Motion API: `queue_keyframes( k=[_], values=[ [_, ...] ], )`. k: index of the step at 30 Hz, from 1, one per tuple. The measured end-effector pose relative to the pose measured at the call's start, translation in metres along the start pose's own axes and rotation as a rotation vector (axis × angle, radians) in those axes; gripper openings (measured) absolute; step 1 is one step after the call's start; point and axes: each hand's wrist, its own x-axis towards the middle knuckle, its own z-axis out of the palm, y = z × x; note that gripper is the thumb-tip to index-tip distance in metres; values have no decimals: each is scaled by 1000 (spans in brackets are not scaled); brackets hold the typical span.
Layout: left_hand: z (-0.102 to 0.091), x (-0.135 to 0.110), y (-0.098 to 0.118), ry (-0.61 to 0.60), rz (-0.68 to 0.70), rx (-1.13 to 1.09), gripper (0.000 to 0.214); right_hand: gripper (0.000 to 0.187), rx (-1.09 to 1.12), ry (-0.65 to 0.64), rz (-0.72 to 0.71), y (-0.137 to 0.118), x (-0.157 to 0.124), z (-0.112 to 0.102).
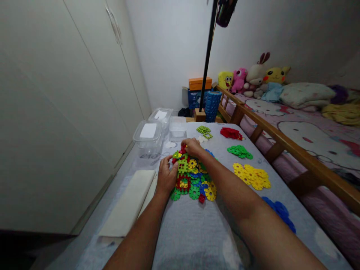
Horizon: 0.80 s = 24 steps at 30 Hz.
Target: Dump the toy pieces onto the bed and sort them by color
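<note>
A mixed heap of plastic building pieces lies on the cloth-covered table, with notched flower discs and square frames in red, yellow, green and blue. My left hand rests against the heap's left side, its fingers apart. At the heap's far edge, my right hand has its fingers closed around a red plastic piece, partly hidden by them. Sorted piles lie to the right: lime square pieces, red pieces, green discs, yellow discs and blue discs, the last partly behind my right forearm.
Clear plastic boxes stand at the table's far left, two with white paper on their lids. Folded cream cloth lies left of my left arm. A wooden bed rail borders the right side. A black pole rises behind the table.
</note>
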Motion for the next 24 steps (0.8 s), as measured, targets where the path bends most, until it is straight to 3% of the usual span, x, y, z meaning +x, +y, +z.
queue_keyframes(
  k=[7, 13, 17, 20, 24],
  values=[
    [-1, -1, 3, -2, 10, -4, 35, 18, 401, 157, -18, 30, -5, -8],
    [-1, 0, 1, -17, 8, 20, 37, 22, 705, 293, 202, 94, -18, -43],
    [-1, 0, 0, -28, 10, 31, 38, 24, 775, 453, 455, 148, -33, -70],
    [-1, 0, 0, -31, 13, 41, 38, 24, 756, 524, 524, 178, -41, -83],
    [-1, 0, -1, -34, 15, 51, 39, 25, 705, 553, 581, 198, -45, -89]
  ],
)
